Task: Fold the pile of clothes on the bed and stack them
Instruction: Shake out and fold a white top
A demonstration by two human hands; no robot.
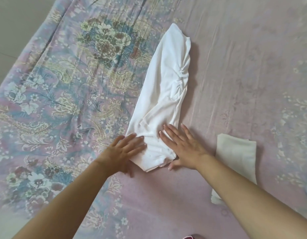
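A long white ribbed knit garment [164, 94], folded lengthwise into a narrow strip, lies on the bed [235, 57], slanting from near the person up and away toward the middle of the view. Its right edge carries a bunched, gathered section about halfway along. The near end of the strip is layered and slightly rumpled.

Both hands lie flat on that near end, fingers straight and spread, gripping nothing. The left hand [127, 150] presses the left corner of the garment, fingertips on the cloth and palm partly on the bed cover. The right hand [182, 145] rests across the right side of the same end, its fingers pointing up along the strip and its thumb on the bed just below the hem. The two hands are near each other but not touching, with white cloth showing between them.

To the right, just beside the right forearm and partly hidden by it, sits a folded pale cream cloth [237, 152]. The bed cover is pinkish with a floral print [104, 40] on its left part
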